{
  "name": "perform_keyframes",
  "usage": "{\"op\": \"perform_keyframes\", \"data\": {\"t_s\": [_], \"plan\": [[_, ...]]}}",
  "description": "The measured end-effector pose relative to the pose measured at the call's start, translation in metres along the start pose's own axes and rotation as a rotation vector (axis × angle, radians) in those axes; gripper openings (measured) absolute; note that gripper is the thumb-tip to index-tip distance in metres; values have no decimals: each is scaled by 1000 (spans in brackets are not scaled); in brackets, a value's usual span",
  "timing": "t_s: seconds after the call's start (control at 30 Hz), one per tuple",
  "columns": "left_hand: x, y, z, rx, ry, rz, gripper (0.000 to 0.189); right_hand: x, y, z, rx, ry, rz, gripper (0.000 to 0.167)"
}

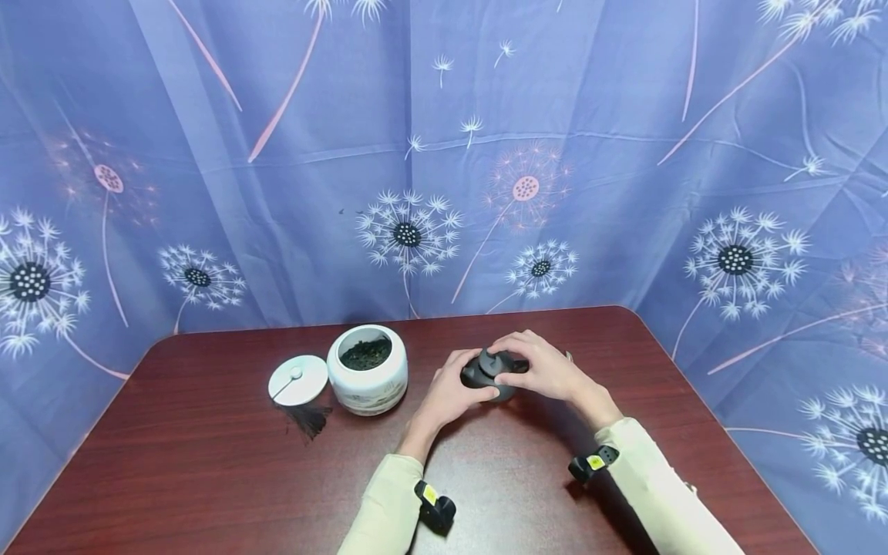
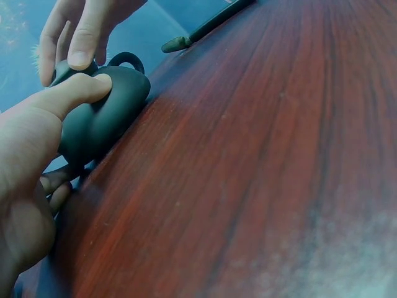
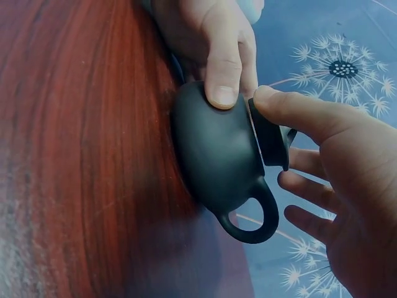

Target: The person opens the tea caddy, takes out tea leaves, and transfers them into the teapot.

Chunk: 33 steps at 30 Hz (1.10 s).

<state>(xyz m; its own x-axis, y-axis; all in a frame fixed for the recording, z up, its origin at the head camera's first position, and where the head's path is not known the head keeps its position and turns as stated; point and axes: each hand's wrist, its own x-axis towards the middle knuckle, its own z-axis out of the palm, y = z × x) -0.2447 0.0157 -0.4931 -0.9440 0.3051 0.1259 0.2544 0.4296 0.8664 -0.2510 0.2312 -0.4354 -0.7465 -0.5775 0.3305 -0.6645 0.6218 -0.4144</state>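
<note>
A small dark teapot stands on the table between both hands. My left hand grips its body from the left, thumb on the near side, as the left wrist view shows with the teapot body. The right hand holds the dark lid between thumb and fingers at the top. In the right wrist view a narrow gap shows between lid and teapot body. The ring handle points to the right, free of the fingers.
Left of the hands stands a white jar holding dark leaves. Its white lid, with a dark tassel, lies beside it. A dark rod-like thing shows beyond the teapot. A patterned blue curtain hangs behind the table.
</note>
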Motion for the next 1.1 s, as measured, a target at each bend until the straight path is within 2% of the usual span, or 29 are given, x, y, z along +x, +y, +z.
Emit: {"op": "perform_keyframes", "data": {"t_s": [0.57,0.8,0.97,1.1], "plan": [[2,0,0,-1,-5,11,79,0,1,5,32,-50,40,45],[2,0,-4,-40,-28,12,79,1,2,5,32,-76,38,44],[3,-1,-7,-13,-46,39,78,3,-2,2,39,-54,23,39],[4,4,-15,-37,-51,69,77,5,-7,-2,37,-19,0,38]]}}
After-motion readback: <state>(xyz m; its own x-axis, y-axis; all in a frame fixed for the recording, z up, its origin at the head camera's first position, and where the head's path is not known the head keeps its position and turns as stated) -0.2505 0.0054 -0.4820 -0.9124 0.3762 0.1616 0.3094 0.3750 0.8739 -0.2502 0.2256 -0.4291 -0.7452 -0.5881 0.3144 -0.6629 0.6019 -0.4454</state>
